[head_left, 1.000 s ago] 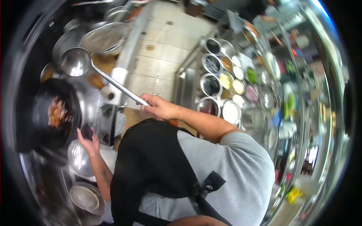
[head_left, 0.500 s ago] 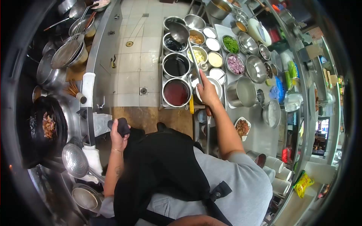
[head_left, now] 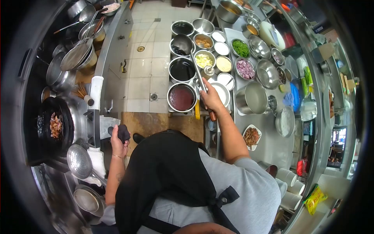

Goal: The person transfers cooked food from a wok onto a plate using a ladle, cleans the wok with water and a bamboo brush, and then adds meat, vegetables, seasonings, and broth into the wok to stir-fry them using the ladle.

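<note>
My right hand (head_left: 210, 96) is closed around the long handle of a ladle (head_left: 182, 43). The ladle's bowl sits at the mouth of a round pot of dark liquid; whether it dips in, I cannot tell. Nearer me are a pot of black liquid (head_left: 181, 69) and a pot of dark red liquid (head_left: 182, 97). A folded dark cloth (head_left: 124, 133) is gripped in my left hand (head_left: 118, 142), beside the stove. Left of that hand, a black wok (head_left: 69, 126) holds browned pieces of food (head_left: 55, 124).
A perforated skimmer (head_left: 79, 160) lies at the stove's near end. Stacked strainers and pans (head_left: 76, 54) crowd the far left. On the right counter are bowls of chopped greens (head_left: 240, 48) and purple onion (head_left: 245, 69), a large steel pot (head_left: 251, 98) and a dish of cooked food (head_left: 252, 136).
The ladle's bowl has come down and toward me, from above the far pots to the second pot's mouth. My left hand still grips the cloth, and the view has shifted slightly.
</note>
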A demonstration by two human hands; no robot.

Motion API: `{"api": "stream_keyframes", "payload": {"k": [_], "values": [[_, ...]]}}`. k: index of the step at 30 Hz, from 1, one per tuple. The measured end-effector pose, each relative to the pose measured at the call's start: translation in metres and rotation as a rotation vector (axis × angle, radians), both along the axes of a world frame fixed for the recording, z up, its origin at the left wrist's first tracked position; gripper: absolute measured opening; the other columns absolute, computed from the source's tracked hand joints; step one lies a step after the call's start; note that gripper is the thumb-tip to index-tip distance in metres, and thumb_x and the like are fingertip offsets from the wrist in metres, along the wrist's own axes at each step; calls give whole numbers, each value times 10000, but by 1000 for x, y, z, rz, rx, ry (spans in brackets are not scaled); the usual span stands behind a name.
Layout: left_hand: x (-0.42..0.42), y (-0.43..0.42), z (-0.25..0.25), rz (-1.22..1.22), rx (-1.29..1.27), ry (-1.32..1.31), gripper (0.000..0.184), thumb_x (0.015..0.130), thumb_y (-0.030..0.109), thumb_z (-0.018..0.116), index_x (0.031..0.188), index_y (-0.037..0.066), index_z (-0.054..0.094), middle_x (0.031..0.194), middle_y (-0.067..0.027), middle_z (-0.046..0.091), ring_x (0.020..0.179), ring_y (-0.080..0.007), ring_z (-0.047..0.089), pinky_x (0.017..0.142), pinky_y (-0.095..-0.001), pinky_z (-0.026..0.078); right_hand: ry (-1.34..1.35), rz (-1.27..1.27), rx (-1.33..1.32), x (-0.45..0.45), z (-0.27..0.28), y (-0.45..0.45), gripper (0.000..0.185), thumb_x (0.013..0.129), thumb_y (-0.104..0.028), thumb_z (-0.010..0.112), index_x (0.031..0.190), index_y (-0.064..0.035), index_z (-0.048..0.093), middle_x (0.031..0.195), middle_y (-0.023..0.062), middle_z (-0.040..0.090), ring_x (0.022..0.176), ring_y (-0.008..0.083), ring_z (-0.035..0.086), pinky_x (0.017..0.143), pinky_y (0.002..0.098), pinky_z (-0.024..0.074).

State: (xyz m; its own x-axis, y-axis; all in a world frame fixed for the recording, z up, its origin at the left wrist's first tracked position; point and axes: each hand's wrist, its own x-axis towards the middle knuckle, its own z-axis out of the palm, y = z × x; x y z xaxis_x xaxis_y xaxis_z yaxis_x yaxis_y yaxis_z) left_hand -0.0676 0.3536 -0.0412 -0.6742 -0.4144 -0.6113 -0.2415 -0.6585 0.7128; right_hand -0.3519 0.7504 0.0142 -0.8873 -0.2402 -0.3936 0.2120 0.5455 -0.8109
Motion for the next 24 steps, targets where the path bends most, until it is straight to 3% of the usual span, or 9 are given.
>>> {"api": "stream_keyframes", "payload": {"k": [1,3,10,17,19,24], "values": [[0,0,1,4,1,3,483,1074,565,581,1029,91,663,782,-117,708,438,-126,516,379,-242,348,3,4,1,-3,-7,2,757,1015,-78,625,1707,-154,326,898,182,726,640,267,698,556,405,567],[-1,-1,5,-24,3,-6,483,1073,570,580,1008,99,666,774,-116,708,439,-131,522,383,-244,349,-161,-94,-412,-10,-26,9,783,1025,-51,611,1725,-166,279,759,44,581,490,106,494,392,305,413],[-8,-10,1,-33,-3,35,489,1072,574,580,956,107,665,758,-112,708,435,-132,521,379,-246,336,-264,-192,-547,-12,3,9,799,1037,-43,606,1734,-180,240,727,7,526,488,103,464,396,285,405],[-16,-16,13,-29,-27,26,479,1075,567,579,962,110,665,758,-96,701,439,-128,504,382,-242,331,-142,-112,-690,5,88,31,734,1085,-67,557,1734,-191,237,698,-16,464,474,67,422,371,241,383],[-19,-18,14,-30,-31,38,479,1075,568,578,963,109,664,758,-94,699,439,-126,500,382,-240,329,-139,-157,-736,2,85,29,731,1086,-70,558,1733,-187,239,691,-18,461,475,69,421,378,244,373],[-28,-13,27,-20,-16,23,499,1088,576,547,952,108,656,758,-90,703,433,-117,492,369,-239,313,-261,-196,-726,-34,12,6,749,1067,-52,561,1726,-240,259,726,-3,486,497,91,426,407,264,368]]}}
